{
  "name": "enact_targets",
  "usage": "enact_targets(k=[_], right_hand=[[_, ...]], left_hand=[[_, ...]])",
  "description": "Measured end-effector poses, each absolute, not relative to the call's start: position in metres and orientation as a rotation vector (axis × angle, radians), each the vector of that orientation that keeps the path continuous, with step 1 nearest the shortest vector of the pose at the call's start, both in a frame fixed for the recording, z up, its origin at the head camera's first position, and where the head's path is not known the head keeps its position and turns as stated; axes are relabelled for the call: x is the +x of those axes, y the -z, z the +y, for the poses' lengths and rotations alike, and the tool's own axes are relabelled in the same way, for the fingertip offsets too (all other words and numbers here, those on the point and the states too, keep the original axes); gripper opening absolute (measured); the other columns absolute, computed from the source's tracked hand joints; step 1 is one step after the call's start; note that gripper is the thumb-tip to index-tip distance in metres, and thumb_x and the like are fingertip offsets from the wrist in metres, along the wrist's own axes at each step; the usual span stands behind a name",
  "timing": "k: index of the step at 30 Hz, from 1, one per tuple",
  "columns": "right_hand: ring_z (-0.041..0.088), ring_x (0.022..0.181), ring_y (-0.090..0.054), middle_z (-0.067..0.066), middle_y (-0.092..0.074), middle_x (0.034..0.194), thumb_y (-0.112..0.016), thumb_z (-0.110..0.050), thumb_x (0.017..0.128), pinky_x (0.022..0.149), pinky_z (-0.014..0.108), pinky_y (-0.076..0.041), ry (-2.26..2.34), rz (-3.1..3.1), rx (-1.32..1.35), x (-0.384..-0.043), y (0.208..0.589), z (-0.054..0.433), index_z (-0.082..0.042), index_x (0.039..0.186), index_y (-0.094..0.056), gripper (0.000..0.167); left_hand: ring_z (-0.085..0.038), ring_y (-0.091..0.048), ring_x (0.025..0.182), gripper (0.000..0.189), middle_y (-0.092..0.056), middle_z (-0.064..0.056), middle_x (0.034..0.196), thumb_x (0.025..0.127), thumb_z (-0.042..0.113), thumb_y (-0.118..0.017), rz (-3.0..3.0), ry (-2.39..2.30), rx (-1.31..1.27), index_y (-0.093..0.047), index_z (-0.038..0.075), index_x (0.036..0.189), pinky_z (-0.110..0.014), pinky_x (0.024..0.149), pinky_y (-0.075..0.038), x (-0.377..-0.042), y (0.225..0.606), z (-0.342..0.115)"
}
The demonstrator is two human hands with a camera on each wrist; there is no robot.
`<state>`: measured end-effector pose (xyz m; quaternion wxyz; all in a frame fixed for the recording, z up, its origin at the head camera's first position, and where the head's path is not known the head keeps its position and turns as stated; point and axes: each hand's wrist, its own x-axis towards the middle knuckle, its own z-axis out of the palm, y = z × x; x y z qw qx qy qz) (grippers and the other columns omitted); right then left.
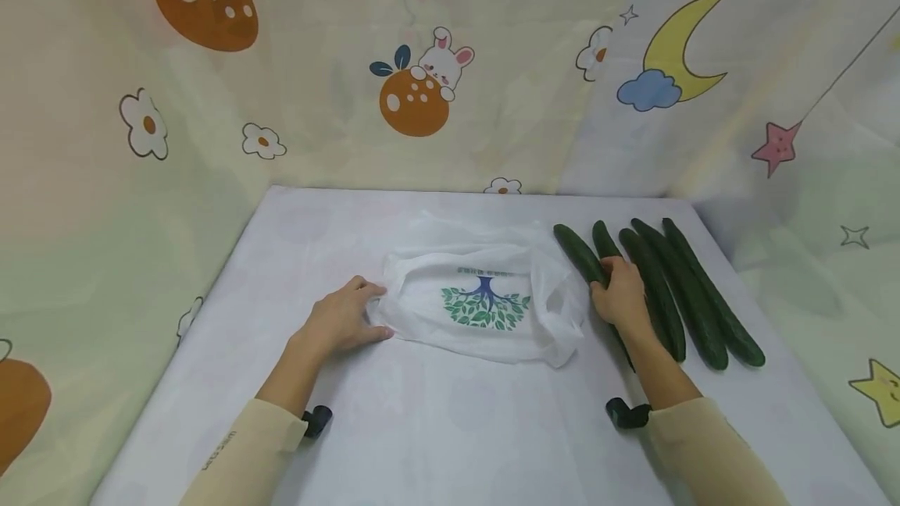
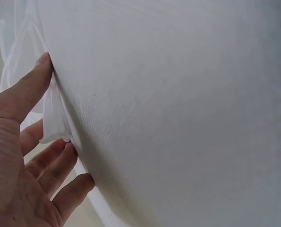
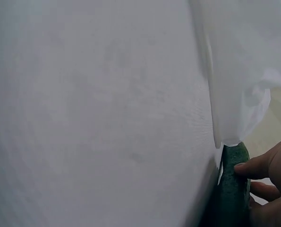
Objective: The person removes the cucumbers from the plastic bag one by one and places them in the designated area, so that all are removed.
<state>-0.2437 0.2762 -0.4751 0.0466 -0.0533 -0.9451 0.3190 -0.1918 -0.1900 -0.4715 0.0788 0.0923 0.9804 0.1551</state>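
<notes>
A white plastic bag (image 1: 415, 303) printed with a blue and green tree lies flat on the table, its print upside down from here. At its left edge my left hand (image 1: 344, 315) touches the plastic, thumb and fingers spread apart; the left wrist view shows a fold of the bag (image 2: 55, 118) between them. To the right of the bag, my right hand (image 1: 622, 299) grips the leftmost cucumber (image 1: 578, 252) around its middle, the thumb on its near side. That cucumber (image 3: 232, 189) lies against the table, close beside the bag's edge, in the right wrist view.
Several more dark green cucumbers (image 1: 692, 295) lie side by side to the right of my right hand. The table (image 1: 450, 428) has a white cover. Printed curtains (image 1: 316, 61) stand behind it and along both sides.
</notes>
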Motion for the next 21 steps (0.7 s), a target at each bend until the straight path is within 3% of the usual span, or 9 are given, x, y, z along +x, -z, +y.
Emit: enact_targets(k=[16,21], right_hand=[[0.049,0.131,-0.048,0.028,-0.053,0.138,-0.065,-0.017,0.098,0.109,0.064,-0.038,-0.988,-2.689,-0.035,-0.234,0.477,0.270,0.006,0.136,-0.054,0.046],[0.046,0.120,-0.055,0.027,-0.057,0.130,-0.066,-0.014,0.097,0.102,0.061,-0.046,-0.984,-2.645,0.101,-0.232,0.470,0.259,0.006,0.134,-0.056,0.044]], left_hand=[[-0.036,-0.065,0.110,0.079,-0.055,-0.009,0.139,0.080,0.052,-0.084,2.919,-0.463,0.290,-0.057,0.017,0.146,-0.059,0.087,-0.053,-0.191,0.469,-0.187],[-0.036,-0.058,0.126,0.083,-0.054,-0.013,0.143,0.081,0.050,-0.084,2.822,-0.518,0.326,-0.053,0.014,0.149,-0.057,0.104,-0.048,-0.193,0.460,-0.192]])
